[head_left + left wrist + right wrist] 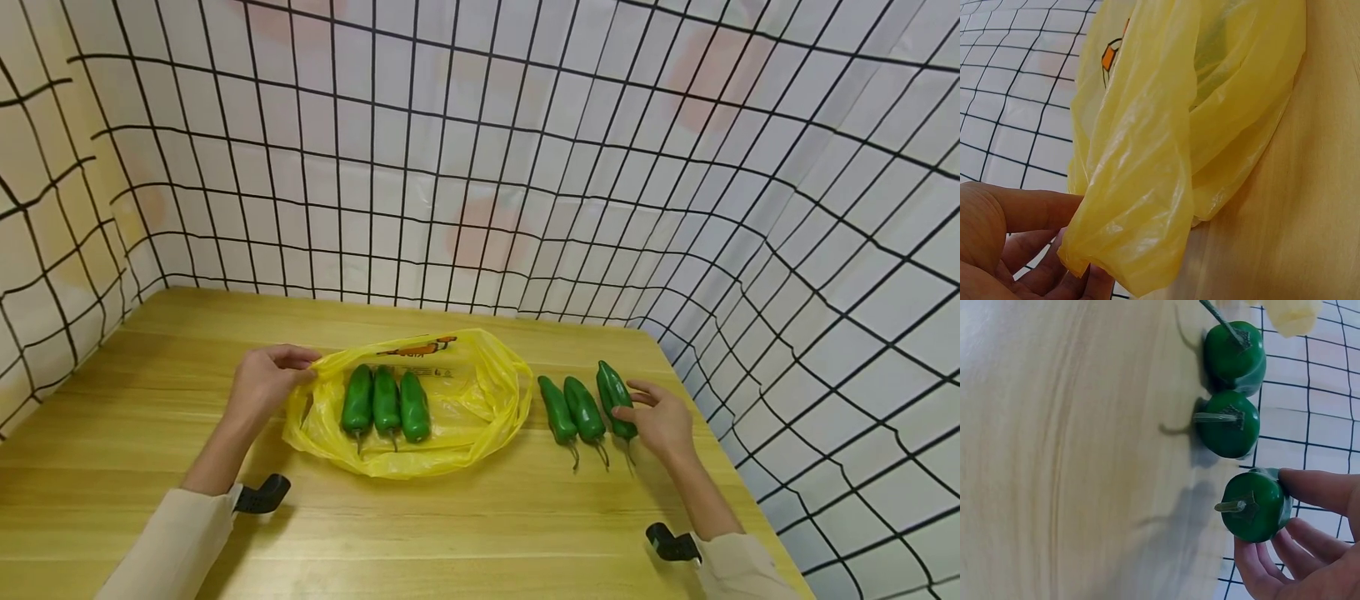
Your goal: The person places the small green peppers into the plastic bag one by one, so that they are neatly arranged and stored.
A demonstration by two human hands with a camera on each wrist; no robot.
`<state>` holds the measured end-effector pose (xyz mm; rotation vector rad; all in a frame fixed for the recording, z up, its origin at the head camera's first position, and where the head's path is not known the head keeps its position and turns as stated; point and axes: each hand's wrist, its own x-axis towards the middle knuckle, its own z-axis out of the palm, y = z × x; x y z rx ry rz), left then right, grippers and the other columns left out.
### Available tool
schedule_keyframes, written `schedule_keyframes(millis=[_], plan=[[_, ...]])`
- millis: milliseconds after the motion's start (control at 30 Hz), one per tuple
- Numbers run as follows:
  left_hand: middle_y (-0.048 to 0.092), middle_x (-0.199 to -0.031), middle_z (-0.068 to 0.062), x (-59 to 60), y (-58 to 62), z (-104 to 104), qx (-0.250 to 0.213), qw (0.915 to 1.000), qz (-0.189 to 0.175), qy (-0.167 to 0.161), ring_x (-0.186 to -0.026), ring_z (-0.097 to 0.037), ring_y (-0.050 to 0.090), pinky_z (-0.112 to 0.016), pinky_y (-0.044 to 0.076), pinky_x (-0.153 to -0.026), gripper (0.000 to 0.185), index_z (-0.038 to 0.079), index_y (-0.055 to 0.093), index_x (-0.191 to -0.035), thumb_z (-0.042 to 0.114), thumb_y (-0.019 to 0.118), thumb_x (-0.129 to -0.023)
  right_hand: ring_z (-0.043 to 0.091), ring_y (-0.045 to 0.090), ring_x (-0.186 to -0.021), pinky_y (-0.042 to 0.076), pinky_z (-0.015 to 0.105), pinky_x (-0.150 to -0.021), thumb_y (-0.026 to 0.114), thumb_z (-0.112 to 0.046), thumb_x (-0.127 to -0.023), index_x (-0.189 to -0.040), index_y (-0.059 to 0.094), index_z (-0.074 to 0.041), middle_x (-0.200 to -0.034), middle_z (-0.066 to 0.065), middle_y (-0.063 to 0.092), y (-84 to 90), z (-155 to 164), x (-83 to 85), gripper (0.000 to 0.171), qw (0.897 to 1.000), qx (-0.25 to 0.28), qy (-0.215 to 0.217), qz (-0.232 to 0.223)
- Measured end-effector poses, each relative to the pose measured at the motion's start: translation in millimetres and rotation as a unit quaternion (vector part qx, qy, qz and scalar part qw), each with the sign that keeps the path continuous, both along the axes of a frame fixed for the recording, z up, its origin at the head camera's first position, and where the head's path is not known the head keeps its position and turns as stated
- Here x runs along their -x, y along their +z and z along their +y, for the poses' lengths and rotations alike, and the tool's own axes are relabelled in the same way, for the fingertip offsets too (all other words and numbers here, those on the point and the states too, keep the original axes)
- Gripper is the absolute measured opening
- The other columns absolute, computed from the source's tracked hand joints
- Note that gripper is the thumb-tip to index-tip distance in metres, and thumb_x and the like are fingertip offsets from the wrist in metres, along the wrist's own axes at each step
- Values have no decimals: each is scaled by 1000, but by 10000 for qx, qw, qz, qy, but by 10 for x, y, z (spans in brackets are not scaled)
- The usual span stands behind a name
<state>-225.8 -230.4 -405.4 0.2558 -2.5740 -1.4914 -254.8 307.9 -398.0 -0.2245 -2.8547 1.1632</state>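
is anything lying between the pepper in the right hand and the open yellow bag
Yes. The right hand holds the rightmost pepper, and two more loose peppers lie on the table between it and the yellow bag. The left hand holds the bag's far edge.

A light wooden counter [465, 542] fills the lower part of the head view, its grain running from left to right in pale yellow-brown bands. A white sheet printed with a black grid [480, 167] closes it in on three sides: along the far edge, down the left edge and down the right edge. The sheet hangs loosely, so the grid lines bend and sag, most of all on the right. Faint pinkish patches show through it in several places. The light is even and soft, with only weak shadows on the wood. The same grid shows behind the counter's edge in both wrist views.
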Motion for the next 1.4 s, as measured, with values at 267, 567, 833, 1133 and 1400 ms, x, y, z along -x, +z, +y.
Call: schedule_keyframes(millis=[267, 567, 833, 1133, 1400], plan=[[72, -107, -18, -7, 5, 13, 35, 10000, -17, 0, -93, -25, 65, -19, 52, -66, 26, -1, 72, -118, 6, 67, -94, 46, 38, -141, 47, 58, -101, 74, -20, -91, -150, 49, -5, -141, 27, 58, 117, -10, -26, 65, 9997, -33, 52, 256], [72, -106, -16, -7, 8, 11, -36, 10000, -53, 4, -90, -23, 65, -20, 52, -66, 26, -1, 72, -119, 6, 67, -94, 45, 41, -138, 50, 55, -96, 77, -22, -90, -145, 55, -5, -138, 26, 60, 222, -106, -27, 62, 9988, -220, 171, 399], [72, -108, -17, -19, 31, 5, -12, 10000, -20, -23, -90, -22, 65, -21, 52, -66, 26, 0, 72, -119, 7, 67, -94, 44, 49, -132, 52, 49, -90, 77, -24, -90, -144, 56, -8, -138, 24, 60, 309, -240, -29, 60, 9988, -202, 308, 329], [72, -105, -16, -17, 27, 5, -8, 10000, 1, -15, -89, -22, 64, -21, 52, -65, 26, 0, 73, -118, 6, 67, -94, 42, 63, -118, 58, 45, -84, 78, -22, -89, -142, 59, -9, -137, 24, 62, 377, -411, -21, 58, 9977, -89, 531, 420], [72, -104, -16, -18, 26, 7, 4, 10000, 15, -5, -88, -22, 64, -21, 52, -65, 25, -1, 73, -118, 5, 67, -94, 41, 66, -114, 59, 45, -85, 79, -21, -89, -142, 59, -11, -136, 24, 62, 476, -617, -20, 58, 9958, 136, 756, 499]])
